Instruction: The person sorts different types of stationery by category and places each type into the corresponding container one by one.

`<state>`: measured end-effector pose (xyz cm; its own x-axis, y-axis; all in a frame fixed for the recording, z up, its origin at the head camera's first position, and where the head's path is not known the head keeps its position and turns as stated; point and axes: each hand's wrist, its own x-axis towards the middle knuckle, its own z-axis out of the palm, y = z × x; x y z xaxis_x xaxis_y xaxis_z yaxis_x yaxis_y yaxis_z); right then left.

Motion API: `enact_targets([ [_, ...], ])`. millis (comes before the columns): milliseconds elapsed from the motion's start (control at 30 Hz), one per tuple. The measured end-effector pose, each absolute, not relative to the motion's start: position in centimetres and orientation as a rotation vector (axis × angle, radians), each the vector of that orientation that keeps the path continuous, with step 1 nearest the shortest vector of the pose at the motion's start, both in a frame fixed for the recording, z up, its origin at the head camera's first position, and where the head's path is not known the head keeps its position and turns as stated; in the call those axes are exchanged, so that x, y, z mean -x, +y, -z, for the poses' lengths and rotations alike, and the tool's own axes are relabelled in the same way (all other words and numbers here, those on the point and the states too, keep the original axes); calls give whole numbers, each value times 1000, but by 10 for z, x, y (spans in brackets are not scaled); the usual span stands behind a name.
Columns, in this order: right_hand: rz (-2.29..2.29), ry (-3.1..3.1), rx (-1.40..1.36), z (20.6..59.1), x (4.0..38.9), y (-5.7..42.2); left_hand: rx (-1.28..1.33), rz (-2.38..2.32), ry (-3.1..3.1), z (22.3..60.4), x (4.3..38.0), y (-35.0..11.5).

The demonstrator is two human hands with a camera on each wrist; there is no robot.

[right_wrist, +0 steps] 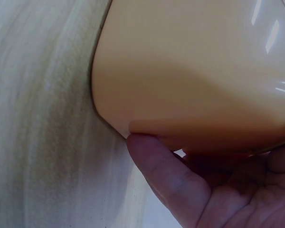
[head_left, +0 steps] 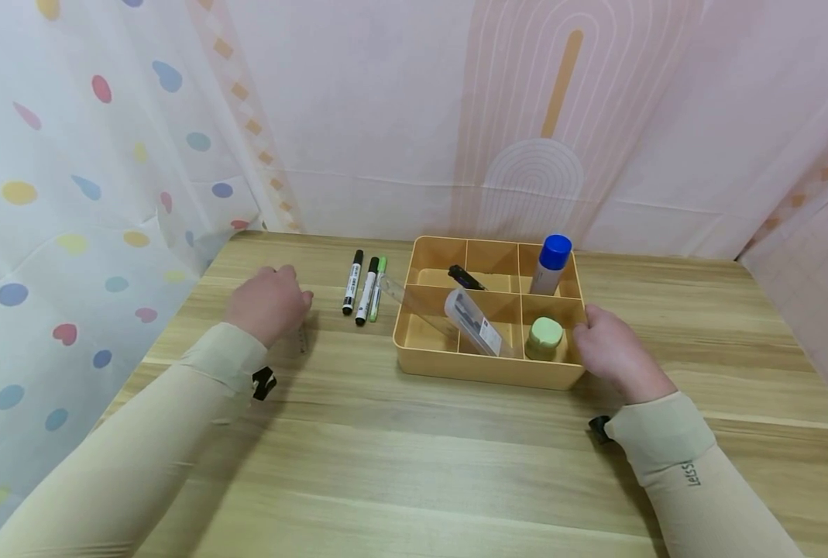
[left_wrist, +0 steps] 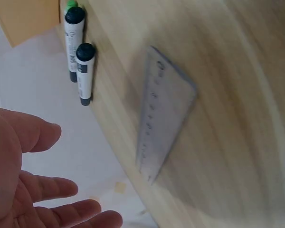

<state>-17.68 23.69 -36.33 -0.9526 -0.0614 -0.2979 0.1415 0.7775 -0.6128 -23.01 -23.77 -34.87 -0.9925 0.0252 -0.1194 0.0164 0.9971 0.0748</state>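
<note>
In the head view my left hand (head_left: pixel 269 304) hovers over the table's left part. The left wrist view shows its fingers loosely spread and holding nothing, beside a clear ruler (left_wrist: pixel 164 111) with black markings that lies on the wood. My right hand (head_left: pixel 617 350) holds the right side of a tan compartment organizer (head_left: pixel 486 372). Close up, a fingertip (right_wrist: pixel 145 145) touches the organizer's smooth wall; part of this grip is hidden. A long transparent strip (head_left: pixel 417 308), a clear case (head_left: pixel 471 319), a blue-capped stick (head_left: pixel 550 267), a pale green object (head_left: pixel 544 338) and a black item (head_left: pixel 465 277) sit in the organizer.
Two black-capped markers (head_left: pixel 353 283) and a slim green pen (head_left: pixel 379 288) lie left of the organizer. Patterned curtains (head_left: pixel 372 116) rise along the wooden table's (head_left: pixel 414 473) back and left edges.
</note>
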Motion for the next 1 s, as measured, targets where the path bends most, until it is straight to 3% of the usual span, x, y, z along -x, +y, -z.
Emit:
enact_targets([
  [1000, 974, 2673, -65, 363, 176, 236, 35, -101, 2816, 370, 234, -238],
])
